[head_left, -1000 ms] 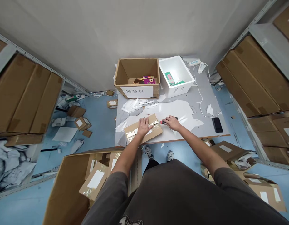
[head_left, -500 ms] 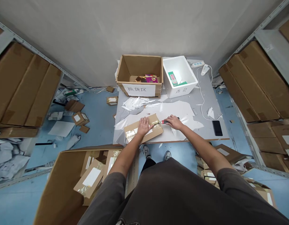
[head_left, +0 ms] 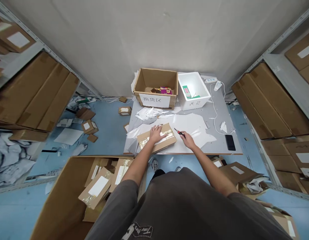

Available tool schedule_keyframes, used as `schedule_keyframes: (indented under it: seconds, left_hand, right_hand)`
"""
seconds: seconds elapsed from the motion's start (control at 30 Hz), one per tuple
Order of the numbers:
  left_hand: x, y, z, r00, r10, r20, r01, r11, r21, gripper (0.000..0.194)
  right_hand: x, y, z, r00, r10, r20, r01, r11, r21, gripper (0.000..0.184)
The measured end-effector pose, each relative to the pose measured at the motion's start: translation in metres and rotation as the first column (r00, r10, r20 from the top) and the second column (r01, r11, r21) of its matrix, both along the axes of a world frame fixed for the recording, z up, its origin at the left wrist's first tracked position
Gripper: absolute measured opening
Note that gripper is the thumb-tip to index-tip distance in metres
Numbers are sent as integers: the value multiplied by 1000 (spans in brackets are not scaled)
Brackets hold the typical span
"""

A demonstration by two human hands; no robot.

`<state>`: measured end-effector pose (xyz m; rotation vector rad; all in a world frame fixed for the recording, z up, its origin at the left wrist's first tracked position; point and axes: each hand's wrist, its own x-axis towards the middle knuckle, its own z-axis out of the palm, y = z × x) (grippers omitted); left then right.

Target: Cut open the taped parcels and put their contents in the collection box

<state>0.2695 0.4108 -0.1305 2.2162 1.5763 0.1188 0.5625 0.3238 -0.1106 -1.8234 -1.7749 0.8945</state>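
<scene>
A taped cardboard box point(head_left: 167, 141) lies slanted near the table's front edge, on white paper. My left hand point(head_left: 156, 134) rests flat on top of it, fingers spread. Just right of the box, my right hand point(head_left: 187, 140) is wrapped round a red and black utility knife point(head_left: 180, 132). Its blade points up and left, apart from the cardboard. Shiny tape and a white label, partly under my left hand, show on the box top.
Behind stand an open carton point(head_left: 154, 100) with small packets and a white foam box point(head_left: 194, 104). Paper scraps point(head_left: 149, 113) and a phone point(head_left: 230, 142) lie on the table. A big carton of parcels point(head_left: 51, 200) stands at lower left; shelves flank both sides.
My right hand has drawn the knife off the box's right end, and the blade is now clear of the tape. My left hand stays on the box. The camera view has shifted.
</scene>
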Motion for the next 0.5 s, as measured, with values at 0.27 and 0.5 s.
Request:
schedule_keyframes:
  seconds: [0.27,0.5]
  left_hand:
    - [-87,-29,18,991,-10,-133,3,999,-52,88]
    - [-98,-82,11,956,235,-176,-234,972,25,83]
  right_hand:
    - [-96,-36,-33,888,-446,-110,419,885,-201,51]
    - [-118,8,-44,877,-476,-62,459,869,-183,36]
